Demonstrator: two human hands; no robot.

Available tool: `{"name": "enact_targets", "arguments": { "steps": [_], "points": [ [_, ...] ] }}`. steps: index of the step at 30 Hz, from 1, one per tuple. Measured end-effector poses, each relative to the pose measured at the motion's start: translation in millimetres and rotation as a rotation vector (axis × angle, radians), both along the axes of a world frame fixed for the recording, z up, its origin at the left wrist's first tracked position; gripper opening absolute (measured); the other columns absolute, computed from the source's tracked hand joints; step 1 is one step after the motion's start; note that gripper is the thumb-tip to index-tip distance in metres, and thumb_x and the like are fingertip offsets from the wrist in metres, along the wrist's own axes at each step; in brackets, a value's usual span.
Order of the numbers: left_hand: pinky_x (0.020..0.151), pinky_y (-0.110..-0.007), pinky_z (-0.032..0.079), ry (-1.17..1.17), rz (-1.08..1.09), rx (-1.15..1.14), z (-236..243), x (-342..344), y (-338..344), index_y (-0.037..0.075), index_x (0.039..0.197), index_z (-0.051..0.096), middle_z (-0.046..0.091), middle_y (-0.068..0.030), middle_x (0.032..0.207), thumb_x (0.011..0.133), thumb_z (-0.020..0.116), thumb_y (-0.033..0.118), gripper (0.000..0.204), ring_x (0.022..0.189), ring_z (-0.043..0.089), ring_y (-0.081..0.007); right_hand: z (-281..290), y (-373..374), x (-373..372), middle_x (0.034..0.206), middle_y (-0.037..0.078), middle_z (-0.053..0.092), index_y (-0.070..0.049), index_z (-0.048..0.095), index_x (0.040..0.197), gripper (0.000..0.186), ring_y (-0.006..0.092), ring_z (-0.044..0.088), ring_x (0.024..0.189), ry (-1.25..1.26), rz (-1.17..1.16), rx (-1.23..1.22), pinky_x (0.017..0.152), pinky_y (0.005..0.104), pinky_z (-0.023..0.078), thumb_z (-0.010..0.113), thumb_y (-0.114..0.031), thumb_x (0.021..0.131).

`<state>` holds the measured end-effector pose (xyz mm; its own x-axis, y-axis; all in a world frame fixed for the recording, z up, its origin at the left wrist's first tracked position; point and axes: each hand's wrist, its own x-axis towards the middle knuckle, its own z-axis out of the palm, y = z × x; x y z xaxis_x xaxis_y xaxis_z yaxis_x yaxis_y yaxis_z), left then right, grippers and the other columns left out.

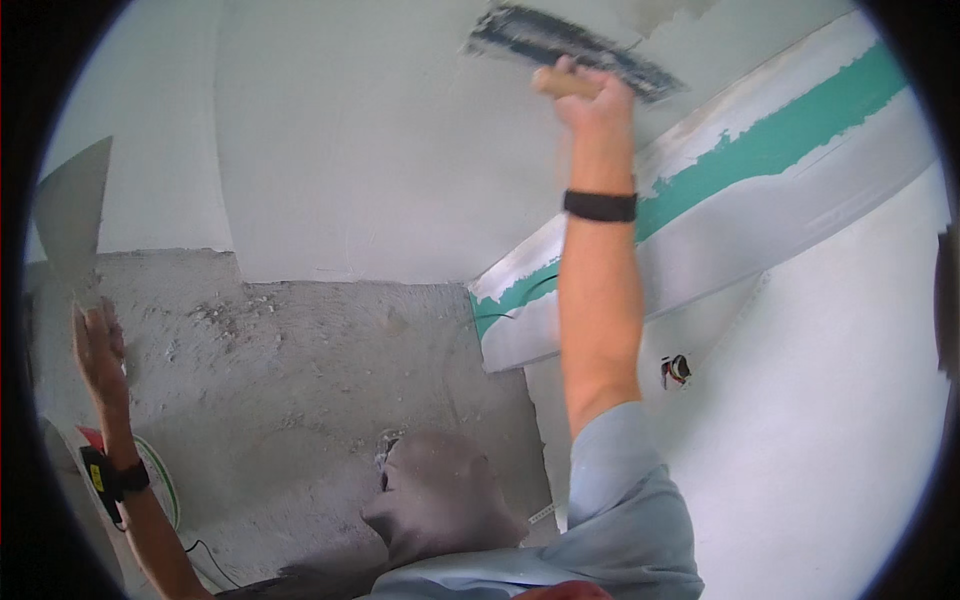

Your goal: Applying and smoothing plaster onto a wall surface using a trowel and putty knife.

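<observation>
High in the view my right hand (600,97) grips the wooden handle of a plastering trowel (570,45). Its long dark blade, smeared with pale plaster and slightly blurred, lies against the grey-white plastered wall (370,130). A black band circles my right wrist. At the far left my left hand (98,345) is closed on a wide putty knife (78,205), its broad grey blade pointing up and its handle mostly hidden by my fingers. A black strap with a small device is on my left wrist.
A green strip (770,150) edged with white filler runs along the wall's right side. Wires show in a round hole (676,371) in the white surface at right. Rubble (235,318) lies on the rough concrete floor (350,370). Behind my left forearm stands a white bucket (160,480).
</observation>
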<state>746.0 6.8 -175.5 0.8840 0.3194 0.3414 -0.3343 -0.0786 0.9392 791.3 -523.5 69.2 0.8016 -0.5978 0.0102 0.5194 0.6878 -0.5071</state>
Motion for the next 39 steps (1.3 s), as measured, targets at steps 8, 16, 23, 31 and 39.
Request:
{"name": "enact_targets", "arguments": {
  "steps": [8, 16, 23, 31, 39],
  "points": [
    [0.044, -0.019, 0.030, -0.050, -0.297, 0.036, 40, -20, 3, 0.006, 0.097, 0.047, 0.042, 0.0017, 0.070, 0.092, 0.038, 0.033, 0.029, 0.052, 0.034, -0.0032, 160, -20, 38, 0.097, 0.012, 0.052, 0.000, 0.047, 0.097, 0.019, 0.0258, 0.050, 0.095, -0.149, 0.118, -0.336, 0.088, 0.0437, 0.041, 0.041, -0.004, 0.079],
    [0.043, -0.019, 0.034, 0.177, -0.669, -0.037, 92, -42, -34, 0.004, 0.093, 0.053, 0.049, 0.0007, 0.067, 0.090, 0.040, 0.037, 0.036, 0.051, 0.041, -0.0054, 58, 127, -54, 0.125, 0.012, 0.043, -0.004, 0.041, 0.123, 0.048, 0.0306, 0.039, 0.115, -0.237, 0.265, -0.674, 0.099, 0.0447, 0.028, 0.041, -0.036, 0.086],
    [0.045, -0.021, 0.035, 0.303, -0.884, 0.144, 103, -63, -61, 0.000, 0.095, 0.055, 0.045, 0.0000, 0.064, 0.088, 0.037, 0.049, 0.053, 0.054, 0.040, -0.0077, -55, 167, -48, 0.116, 0.012, 0.050, -0.005, 0.047, 0.114, 0.042, 0.0237, 0.048, 0.105, -0.470, 0.681, -1.361, 0.091, 0.0378, 0.038, 0.057, -0.027, 0.080],
    [0.036, -0.020, 0.023, 0.466, -0.632, -0.273, 103, -72, -36, 0.009, 0.083, 0.047, 0.034, 0.0049, 0.052, 0.089, 0.036, 0.045, 0.039, 0.040, 0.029, -0.0042, -210, 168, -66, 0.083, 0.005, 0.060, -0.003, 0.060, 0.091, 0.026, 0.0140, 0.056, 0.075, 0.122, 1.314, -1.715, 0.068, 0.0293, 0.046, 0.054, 0.000, 0.067],
    [0.030, -0.015, 0.018, 0.398, -0.326, -0.370, 96, -53, 10, 0.007, 0.092, 0.049, 0.028, 0.0066, 0.050, 0.092, 0.033, 0.041, 0.039, 0.037, 0.025, -0.0022, -424, 138, -126, 0.096, 0.010, 0.053, -0.004, 0.051, 0.097, 0.021, 0.0244, 0.051, 0.092, 0.314, 0.564, 0.383, 0.092, 0.0448, 0.037, 0.047, -0.005, 0.077]
  ]
}}
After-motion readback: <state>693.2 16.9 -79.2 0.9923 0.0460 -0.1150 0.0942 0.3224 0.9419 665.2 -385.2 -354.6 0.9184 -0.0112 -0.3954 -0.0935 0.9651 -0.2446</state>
